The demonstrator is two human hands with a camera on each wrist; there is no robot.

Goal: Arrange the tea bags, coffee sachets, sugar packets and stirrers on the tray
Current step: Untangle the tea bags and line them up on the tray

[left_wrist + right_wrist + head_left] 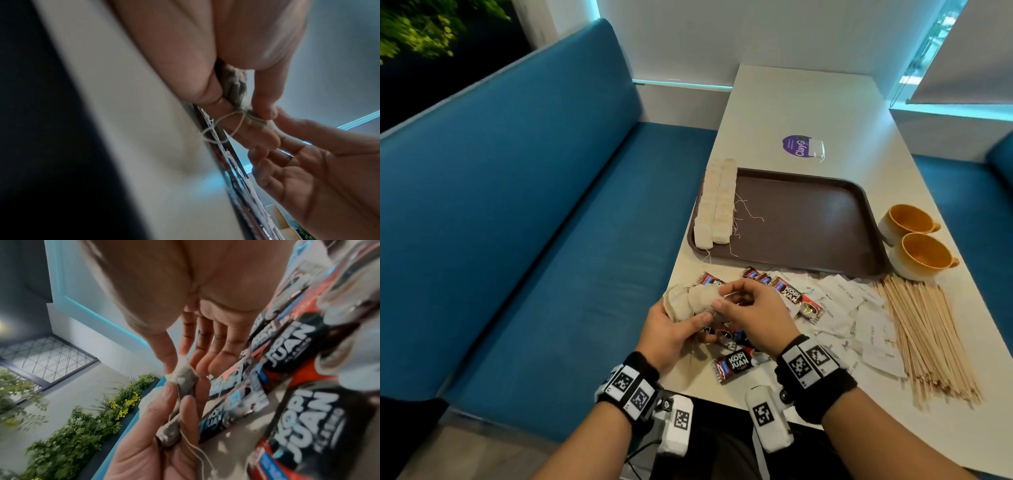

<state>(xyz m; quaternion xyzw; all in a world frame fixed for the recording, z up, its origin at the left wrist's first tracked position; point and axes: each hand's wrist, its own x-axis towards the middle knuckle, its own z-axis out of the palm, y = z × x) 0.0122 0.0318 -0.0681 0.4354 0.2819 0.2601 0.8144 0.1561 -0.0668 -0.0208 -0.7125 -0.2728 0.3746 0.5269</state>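
My left hand (681, 322) holds a small stack of pale tea bags (690, 301) near the table's front left edge. My right hand (736, 301) pinches the corner of the top tea bag (183, 374) between thumb and forefinger, its other fingers stretched out. A string (218, 129) loops off the bags. Two rows of tea bags (717, 202) lie along the left side of the brown tray (808, 219). Red and black coffee sachets (734, 365), white sugar packets (859, 308) and a heap of wooden stirrers (928, 335) lie on the table in front of the tray.
Two orange-lined mugs (914, 240) stand right of the tray. A purple round sticker (796, 145) with a clear packet lies behind it. A blue bench seat (534, 222) runs along the table's left side.
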